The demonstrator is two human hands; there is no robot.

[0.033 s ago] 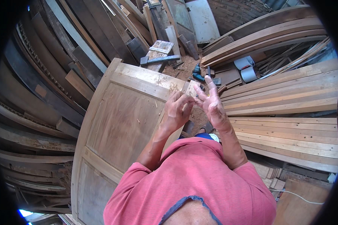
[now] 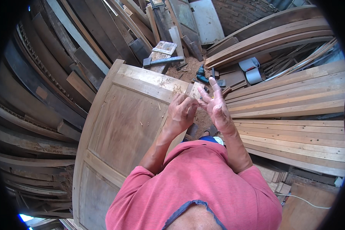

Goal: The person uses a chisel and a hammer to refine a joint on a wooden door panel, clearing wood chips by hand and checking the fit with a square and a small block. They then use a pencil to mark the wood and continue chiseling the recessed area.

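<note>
Over the right edge of a wooden panelled door [image 2: 122,115], my two hands meet. My left hand [image 2: 180,114] is closed, its thumb and fingers bent together against the finger side of my right hand [image 2: 221,114]. Whether something small sits in that pinch is hidden. My right hand is raised with its fingers spread, and pale dust seems to coat them. Wood shavings [image 2: 176,88] lie on the door's top rail, just beyond my left hand. A few small chips are scattered over the panel.
Beyond my hands, a teal power tool [image 2: 201,74] rests on the shaving-strewn floor. A grey bar-shaped tool [image 2: 164,61] lies on a wooden block. Planks [image 2: 291,94] are stacked at right, and boards [image 2: 46,69] lean at left. A white cable [image 2: 308,203] runs at lower right.
</note>
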